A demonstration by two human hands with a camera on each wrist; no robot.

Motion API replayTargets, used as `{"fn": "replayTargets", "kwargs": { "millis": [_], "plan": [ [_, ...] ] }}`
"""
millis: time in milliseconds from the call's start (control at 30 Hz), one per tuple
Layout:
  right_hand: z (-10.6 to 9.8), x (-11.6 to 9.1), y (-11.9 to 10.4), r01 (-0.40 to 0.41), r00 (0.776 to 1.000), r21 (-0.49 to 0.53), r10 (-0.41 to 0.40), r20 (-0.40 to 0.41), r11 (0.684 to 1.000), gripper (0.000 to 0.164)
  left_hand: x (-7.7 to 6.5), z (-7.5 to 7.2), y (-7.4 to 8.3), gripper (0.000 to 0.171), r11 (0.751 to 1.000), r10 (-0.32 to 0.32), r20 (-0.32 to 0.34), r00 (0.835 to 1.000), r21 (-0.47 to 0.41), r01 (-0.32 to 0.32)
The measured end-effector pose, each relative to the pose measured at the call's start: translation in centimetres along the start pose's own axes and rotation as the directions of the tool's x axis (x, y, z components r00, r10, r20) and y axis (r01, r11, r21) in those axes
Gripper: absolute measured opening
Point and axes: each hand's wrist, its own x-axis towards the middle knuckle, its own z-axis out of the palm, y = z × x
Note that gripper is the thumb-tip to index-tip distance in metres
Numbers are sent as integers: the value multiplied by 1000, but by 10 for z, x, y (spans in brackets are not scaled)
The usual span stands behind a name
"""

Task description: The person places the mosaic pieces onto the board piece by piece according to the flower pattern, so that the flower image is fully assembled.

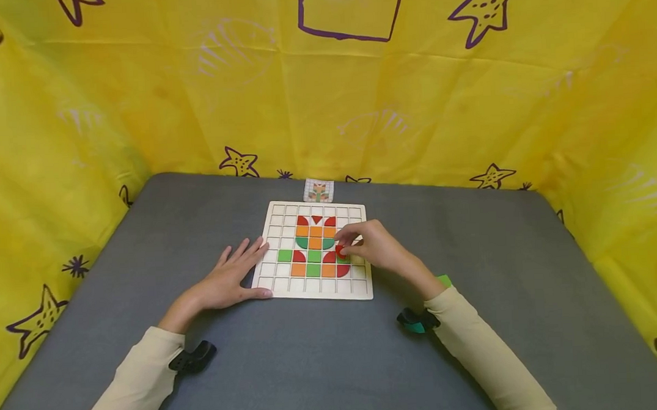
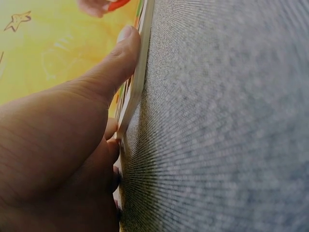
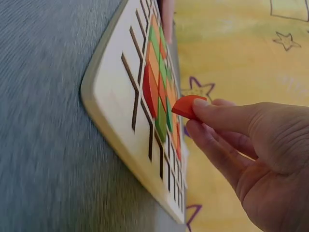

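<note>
A square wooden grid board (image 1: 359, 287) lies on the dark table, bearing a pattern of red, orange and green tiles. At its left side rests my left hand (image 1: 225, 281), fingers spread and fairly straight, with thumb and fingertips touching the board's edge. My right hand (image 1: 384, 246) is over the right part of the board. Between its thumb and fingers it pinches a red quarter-circle tile (image 3: 185, 107), held close above the pattern. Near that tile are a green square tile (image 3: 161, 128) and a red rounded tile (image 1: 343, 270) on the board.
Behind the board lies a small pattern card (image 1: 319, 191) with a similar design. Bright green (image 1: 445, 280) and teal (image 1: 414, 328) pieces show partly, mostly hidden by my right forearm. A yellow printed cloth (image 1: 324, 95) closes off the table's back and sides.
</note>
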Motion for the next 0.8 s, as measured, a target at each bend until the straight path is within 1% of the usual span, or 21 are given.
{"fn": "replayTargets", "kwargs": {
  "millis": [233,500,800],
  "plan": [
    [16,18,-13,52,998,0,-52,44,999,20,0,0,1,100,1000,-2,3,1000,-18,2],
    [37,37,-28,60,994,-12,-59,88,998,21,0,0,1,99,1000,18,-5,1000,-4,-18],
    [55,53,-44,80,987,-9,-78,141,997,19,0,0,-1,99,1000,13,-8,1000,6,-13]
  ]
}}
